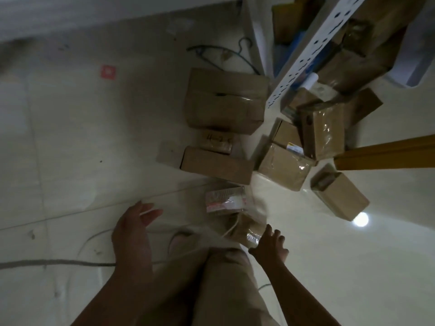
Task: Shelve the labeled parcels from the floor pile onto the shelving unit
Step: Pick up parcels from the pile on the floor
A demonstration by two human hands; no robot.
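Small brown labelled cardboard parcel [226, 200]: on pale tiled floor [70, 161], just ahead of hands, long axis left-right.
Left hand [135, 225]: fingers spread, empty.
Right hand [270, 245]: fingers spread, empty.

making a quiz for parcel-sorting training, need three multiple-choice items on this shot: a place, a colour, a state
1. Where is the small red square sticker?
A. on the pale tiled floor
B. on a box
C. on a shelf

2. What colour is the perforated metal shelf upright?
A. black
B. white
C. green

3. How are the left hand and right hand?
A. gripping one box
B. open and empty
C. clenched fists

Answers: 1 A, it lies on floor left of the large brown cardboard box; 2 B, the holed strip is white; 3 B, both show spread fingers, nothing held.
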